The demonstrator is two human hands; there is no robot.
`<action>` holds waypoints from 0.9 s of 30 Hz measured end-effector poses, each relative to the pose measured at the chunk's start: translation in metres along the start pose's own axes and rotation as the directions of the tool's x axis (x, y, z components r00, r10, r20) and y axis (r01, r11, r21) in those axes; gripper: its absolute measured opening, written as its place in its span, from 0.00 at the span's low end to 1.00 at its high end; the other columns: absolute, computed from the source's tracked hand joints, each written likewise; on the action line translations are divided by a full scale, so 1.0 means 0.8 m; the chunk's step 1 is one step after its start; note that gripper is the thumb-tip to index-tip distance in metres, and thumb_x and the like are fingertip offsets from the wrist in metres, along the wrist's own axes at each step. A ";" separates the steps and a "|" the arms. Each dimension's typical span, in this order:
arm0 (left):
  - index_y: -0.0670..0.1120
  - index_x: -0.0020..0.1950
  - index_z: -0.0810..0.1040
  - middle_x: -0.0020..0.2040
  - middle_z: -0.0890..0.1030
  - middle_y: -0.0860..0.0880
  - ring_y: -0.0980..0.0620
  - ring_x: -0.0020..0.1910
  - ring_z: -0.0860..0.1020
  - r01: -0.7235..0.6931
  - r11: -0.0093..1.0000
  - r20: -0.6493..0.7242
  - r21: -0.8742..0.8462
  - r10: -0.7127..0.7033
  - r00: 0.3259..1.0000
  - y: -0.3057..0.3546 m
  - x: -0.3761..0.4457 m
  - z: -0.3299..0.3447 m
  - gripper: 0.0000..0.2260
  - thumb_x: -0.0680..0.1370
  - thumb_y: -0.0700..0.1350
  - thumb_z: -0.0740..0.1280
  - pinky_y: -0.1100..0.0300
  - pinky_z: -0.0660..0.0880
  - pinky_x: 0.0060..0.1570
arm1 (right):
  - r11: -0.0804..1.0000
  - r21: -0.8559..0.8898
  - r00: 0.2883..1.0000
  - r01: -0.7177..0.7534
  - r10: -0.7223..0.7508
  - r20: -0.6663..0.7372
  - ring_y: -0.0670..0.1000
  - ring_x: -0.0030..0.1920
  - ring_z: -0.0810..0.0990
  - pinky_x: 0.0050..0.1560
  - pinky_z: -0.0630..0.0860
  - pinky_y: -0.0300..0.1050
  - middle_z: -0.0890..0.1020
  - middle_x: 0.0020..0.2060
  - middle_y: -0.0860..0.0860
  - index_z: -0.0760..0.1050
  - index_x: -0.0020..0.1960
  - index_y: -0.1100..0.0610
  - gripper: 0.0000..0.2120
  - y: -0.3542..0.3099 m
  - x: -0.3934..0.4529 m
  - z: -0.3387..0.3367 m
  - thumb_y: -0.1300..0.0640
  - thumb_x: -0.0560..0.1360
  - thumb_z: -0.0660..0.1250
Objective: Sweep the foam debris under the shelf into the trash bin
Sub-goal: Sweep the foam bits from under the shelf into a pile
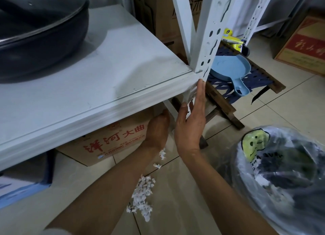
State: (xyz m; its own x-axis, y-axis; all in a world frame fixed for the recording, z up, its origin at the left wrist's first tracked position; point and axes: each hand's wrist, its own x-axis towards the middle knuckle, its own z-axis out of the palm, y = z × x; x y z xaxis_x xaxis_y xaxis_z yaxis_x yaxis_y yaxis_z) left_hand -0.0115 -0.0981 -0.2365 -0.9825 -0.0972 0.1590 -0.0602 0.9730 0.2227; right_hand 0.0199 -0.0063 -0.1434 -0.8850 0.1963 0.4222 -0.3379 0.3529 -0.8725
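White foam bits [142, 197] lie in a loose pile on the floor tiles between my forearms, with a few more scraps [162, 154] nearer the shelf. My left hand [157, 129] reaches under the white shelf [98, 87] beside the cardboard box [114, 143]; its fingers curl out of sight, so I cannot tell whether it holds anything. My right hand [190, 122] is flat and open against the shelf's corner post [209, 32], fingers pointing up. The trash bin [284, 178], lined with a clear plastic bag, stands at the lower right.
A dark lidded pan [38, 32] sits on the shelf at upper left. A wooden stool [233, 87] with a blue dustpan [230, 71] stands behind the post. Cardboard boxes [304, 46] stand at the right and at the back.
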 end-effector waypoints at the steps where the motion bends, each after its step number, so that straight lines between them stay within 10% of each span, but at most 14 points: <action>1: 0.44 0.52 0.73 0.41 0.83 0.47 0.48 0.36 0.83 0.012 1.000 0.011 0.014 -0.012 1.000 0.000 0.013 0.010 0.05 0.78 0.44 0.65 0.62 0.71 0.27 | 1.000 0.006 1.000 0.002 -0.002 -0.003 0.46 0.78 0.56 0.76 0.61 0.49 0.58 0.78 0.49 0.53 0.78 0.54 0.31 0.001 0.000 0.000 0.69 0.78 0.58; 7: 0.47 0.52 0.76 0.40 0.83 0.48 0.51 0.35 0.81 0.000 0.959 0.044 0.283 -0.013 0.999 -0.023 0.062 0.052 0.12 0.75 0.53 0.68 0.60 0.69 0.31 | 0.998 0.057 1.000 -0.002 0.001 0.006 0.45 0.78 0.55 0.76 0.61 0.49 0.57 0.78 0.49 0.54 0.78 0.55 0.32 0.002 -0.002 0.002 0.72 0.77 0.57; 17: 0.48 0.48 0.74 0.41 0.82 0.49 0.51 0.38 0.82 0.019 1.000 0.027 0.022 -0.020 0.999 -0.024 0.077 0.092 0.06 0.76 0.49 0.67 0.58 0.78 0.35 | 0.996 0.088 1.000 -0.012 0.009 0.029 0.43 0.78 0.54 0.76 0.61 0.49 0.56 0.78 0.46 0.53 0.78 0.53 0.33 0.006 -0.001 -0.001 0.72 0.78 0.56; 22: 0.49 0.47 0.74 0.38 0.80 0.50 0.54 0.30 0.76 -0.043 0.997 0.123 0.067 0.035 0.992 -0.030 0.066 0.079 0.08 0.74 0.50 0.70 0.65 0.62 0.25 | 0.995 0.098 0.999 -0.010 0.006 0.040 0.43 0.78 0.54 0.75 0.63 0.53 0.56 0.78 0.45 0.53 0.78 0.52 0.33 0.007 0.000 -0.002 0.72 0.78 0.56; 27: 0.40 0.57 0.73 0.47 0.84 0.42 0.45 0.46 0.83 -0.130 0.989 0.159 0.073 0.117 0.980 -0.026 -0.014 0.026 0.08 0.79 0.38 0.62 0.56 0.76 0.40 | 0.998 0.057 1.000 -0.005 0.004 0.027 0.43 0.77 0.56 0.76 0.60 0.48 0.58 0.78 0.46 0.54 0.78 0.51 0.31 0.006 0.000 -0.005 0.69 0.79 0.56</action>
State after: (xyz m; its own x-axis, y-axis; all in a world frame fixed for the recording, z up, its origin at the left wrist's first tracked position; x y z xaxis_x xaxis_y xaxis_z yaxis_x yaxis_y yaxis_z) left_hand -0.0026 -0.1132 -0.2631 -0.9983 0.0514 0.0291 0.0548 0.9901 0.1291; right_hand 0.0195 -0.0010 -0.1463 -0.8948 0.1725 0.4119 -0.3507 0.2994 -0.8873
